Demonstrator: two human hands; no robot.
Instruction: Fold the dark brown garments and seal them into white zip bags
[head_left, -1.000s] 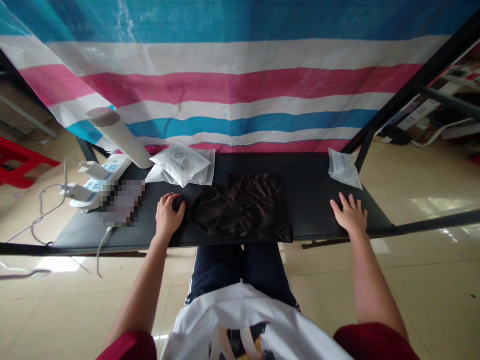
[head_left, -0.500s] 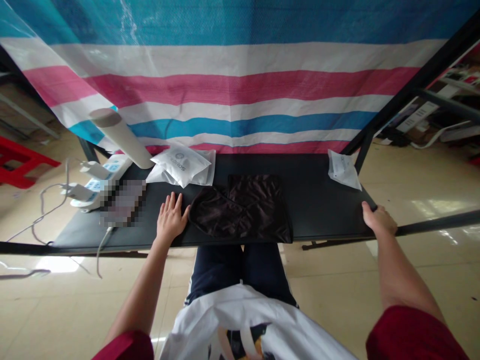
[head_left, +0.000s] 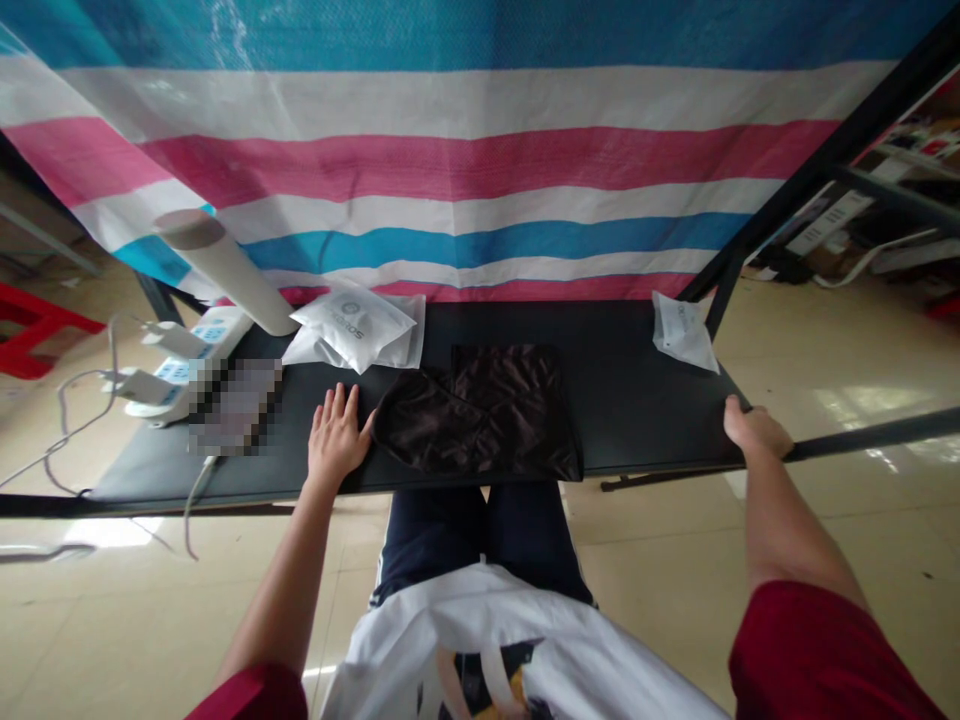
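A dark brown glossy cloth (head_left: 484,410) lies folded in the middle of the black table (head_left: 622,390). My left hand (head_left: 336,438) rests flat on the table with fingers spread, its fingertips beside the cloth's left edge. My right hand (head_left: 754,428) is wrapped over the table's right front corner, fingers curled round the edge. White plastic packets (head_left: 358,328) lie behind the left hand, and one more white packet (head_left: 682,333) sits at the far right corner.
A cardboard tube (head_left: 225,268) leans at the back left. A white power strip with plugs and cables (head_left: 169,368) sits on the table's left end. A striped tarp (head_left: 480,160) hangs behind. Black frame bars (head_left: 862,435) run off to the right.
My right hand slid from lying flat on the table to gripping its right front corner. My left hand opened flat and edged toward the cloth.
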